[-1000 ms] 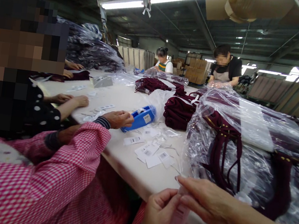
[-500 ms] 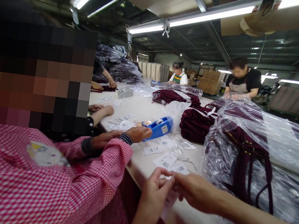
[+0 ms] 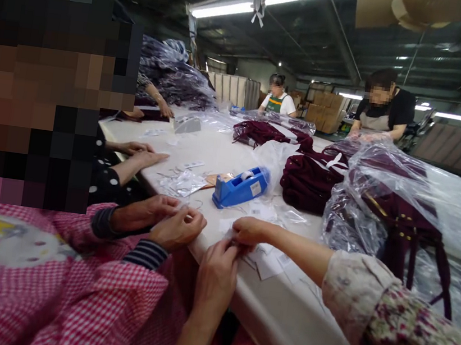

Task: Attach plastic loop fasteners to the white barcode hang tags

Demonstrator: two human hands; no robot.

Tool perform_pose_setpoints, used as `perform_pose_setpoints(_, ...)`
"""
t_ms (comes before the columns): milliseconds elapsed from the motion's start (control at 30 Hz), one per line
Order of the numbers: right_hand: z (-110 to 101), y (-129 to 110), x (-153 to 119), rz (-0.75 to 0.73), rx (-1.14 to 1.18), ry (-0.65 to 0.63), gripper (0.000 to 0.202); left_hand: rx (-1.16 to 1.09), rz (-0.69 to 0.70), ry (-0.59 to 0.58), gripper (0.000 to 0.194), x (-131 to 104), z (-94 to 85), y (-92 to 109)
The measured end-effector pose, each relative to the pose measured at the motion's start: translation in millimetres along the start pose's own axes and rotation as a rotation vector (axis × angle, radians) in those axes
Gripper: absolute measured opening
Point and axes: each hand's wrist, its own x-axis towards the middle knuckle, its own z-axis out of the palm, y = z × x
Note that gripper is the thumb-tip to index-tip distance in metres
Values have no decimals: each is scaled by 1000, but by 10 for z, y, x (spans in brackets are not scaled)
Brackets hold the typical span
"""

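My left hand (image 3: 217,275) is closed at the table's near edge, its fingertips touching those of my right hand (image 3: 250,232). My right hand is pinched above several white tags (image 3: 268,263) that lie on the white table (image 3: 305,312). What either hand grips is hidden or too small to make out. Just beyond my hands stands a blue tape dispenser (image 3: 240,187), and a folded maroon garment (image 3: 312,182) lies behind it to the right.
Close on the left, a person in a pink checked smock (image 3: 112,298) works with both hands near mine. Bagged maroon garments (image 3: 413,202) cover the right side. More white tags (image 3: 186,182) lie left of the dispenser. Two people stand across the table.
Both my hands have moved left and forward, to the tags on the table; the tag that hung below them is no longer visible. The neighbour's hand has drawn back from the blue dispenser.
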Motion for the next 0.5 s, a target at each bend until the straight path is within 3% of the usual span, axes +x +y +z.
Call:
perform_pose_setpoints(167,-420,158,-245,77,-232,120,23,-35,20,4,21,75,167,-138)
perform_pose_setpoints(267,-577,403,-586,161,-286,47,10,-76,49,42,21,75,173,-193)
perform_pose_setpoints(367,-492,657,-962,218,-309,-25,5,-113,61,88,21,94,187,-189)
perform_pose_setpoints(500,-74,814,-1461,147,-343,63,17,-155,41,82,20,133,203,-42)
